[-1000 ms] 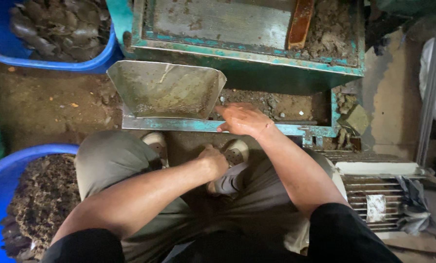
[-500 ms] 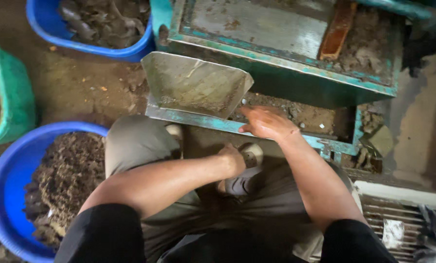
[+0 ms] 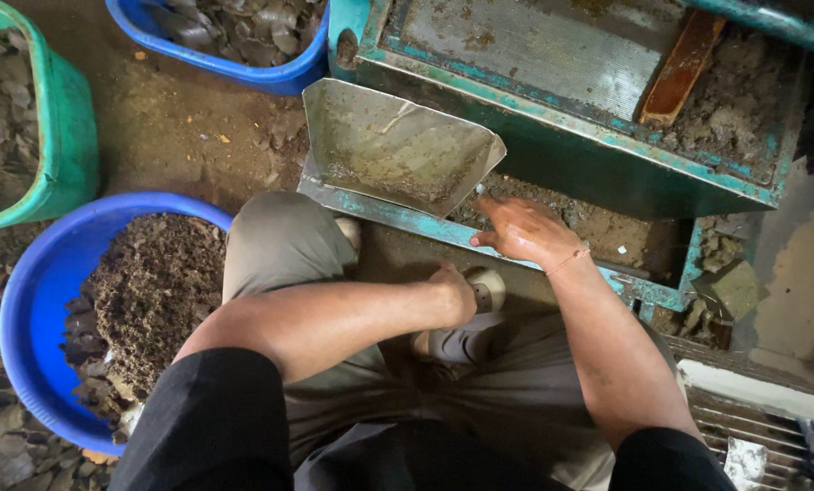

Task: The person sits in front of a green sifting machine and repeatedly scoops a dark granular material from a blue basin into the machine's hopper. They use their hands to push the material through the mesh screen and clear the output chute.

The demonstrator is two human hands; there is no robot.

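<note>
The right hand (image 3: 525, 235) rests open on the green machine's rim (image 3: 552, 264), fingertips at the metal chute (image 3: 398, 145), while the left hand (image 3: 452, 291) (grip hidden) hangs between the knees; fingers best stay outside the chute.

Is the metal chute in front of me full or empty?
Nearly empty: the metal chute shows bare sheet, with only thin dirt along its lower edge.

A dull grey metal chute (image 3: 396, 145), scoop-shaped and smeared with dirt, slopes out from the teal machine frame (image 3: 552, 155); crumbly brown debris (image 3: 598, 227) lies along the frame's lower ledge beside it.
</note>
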